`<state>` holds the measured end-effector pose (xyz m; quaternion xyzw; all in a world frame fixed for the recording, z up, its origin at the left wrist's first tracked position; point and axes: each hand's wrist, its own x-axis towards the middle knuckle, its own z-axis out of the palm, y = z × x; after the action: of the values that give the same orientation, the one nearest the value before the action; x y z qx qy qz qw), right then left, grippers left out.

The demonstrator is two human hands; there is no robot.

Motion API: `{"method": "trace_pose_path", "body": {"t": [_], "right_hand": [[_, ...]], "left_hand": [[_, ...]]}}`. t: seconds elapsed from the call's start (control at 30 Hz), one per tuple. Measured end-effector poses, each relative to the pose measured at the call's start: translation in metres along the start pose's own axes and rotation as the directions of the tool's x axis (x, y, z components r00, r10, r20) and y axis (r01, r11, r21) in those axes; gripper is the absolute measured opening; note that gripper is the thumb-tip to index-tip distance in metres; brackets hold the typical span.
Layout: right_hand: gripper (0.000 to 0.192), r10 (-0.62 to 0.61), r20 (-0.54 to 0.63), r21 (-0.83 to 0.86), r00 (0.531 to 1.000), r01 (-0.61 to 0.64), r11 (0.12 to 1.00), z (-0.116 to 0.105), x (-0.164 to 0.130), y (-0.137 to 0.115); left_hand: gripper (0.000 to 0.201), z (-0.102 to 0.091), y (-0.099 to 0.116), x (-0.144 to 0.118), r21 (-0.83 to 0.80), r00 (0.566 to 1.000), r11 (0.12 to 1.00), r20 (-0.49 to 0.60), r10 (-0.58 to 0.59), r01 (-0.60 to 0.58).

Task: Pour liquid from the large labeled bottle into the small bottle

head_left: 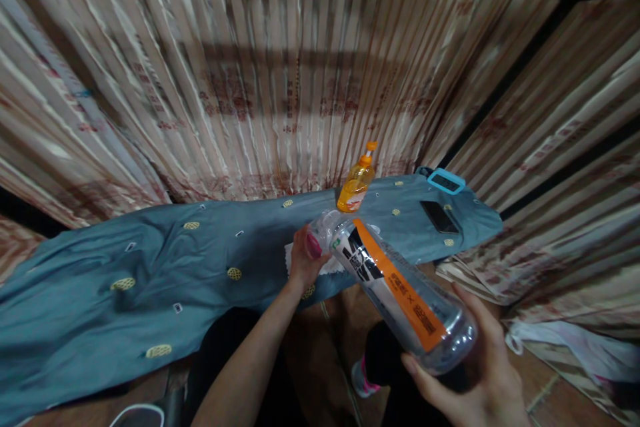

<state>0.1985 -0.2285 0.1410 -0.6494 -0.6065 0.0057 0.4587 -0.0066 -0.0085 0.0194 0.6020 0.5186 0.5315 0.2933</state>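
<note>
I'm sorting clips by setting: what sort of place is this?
Probably a room in a home: patterned curtains hang behind a surface draped in blue-green cloth, where a pump bottle stands.

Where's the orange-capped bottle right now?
In the head view, the orange-capped bottle stands slightly right of center on the blue-green cloth, between the curtain and the clear bottle.

Right hand point(483, 380) grips base of tilted clear plastic bottle with orange label point(400, 287), left hand point(303, 263) around neck end.
</note>
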Motion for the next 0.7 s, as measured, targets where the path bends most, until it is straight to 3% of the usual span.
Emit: {"method": "trace_pose_path", "body": {"t": [0.1, 0.3, 0.47, 0.7], "right_hand": [[0.091, 0.068, -0.029, 0.031, 0.997, -0.067, 0.997, 0.002, 0.001, -0.013], [0.091, -0.014, -0.024, -0.013, 1.000, 0.014, 1.000, 0.000, 0.002, -0.011], [0.098, -0.184, 0.028, -0.057, 0.982, 0.185, 0.981, -0.003, 0.004, 0.005], [0.098, -0.195, 0.029, -0.074, 0.980, 0.197, 0.978, -0.003, 0.006, 0.002]], "left_hand": [[0.075, -0.001, 0.002, 0.000, 0.010, 1.000, 1.000, 0.010, -0.013, 0.013], [0.079, 0.000, 0.000, 0.001, 0.004, 1.000, 1.000, -0.002, -0.002, 0.002], [0.079, 0.002, -0.002, 0.000, -0.002, 1.000, 1.000, -0.008, 0.010, -0.010], [0.073, 0.002, -0.002, 0.000, 0.018, 0.999, 1.000, -0.026, 0.023, -0.023]]}}
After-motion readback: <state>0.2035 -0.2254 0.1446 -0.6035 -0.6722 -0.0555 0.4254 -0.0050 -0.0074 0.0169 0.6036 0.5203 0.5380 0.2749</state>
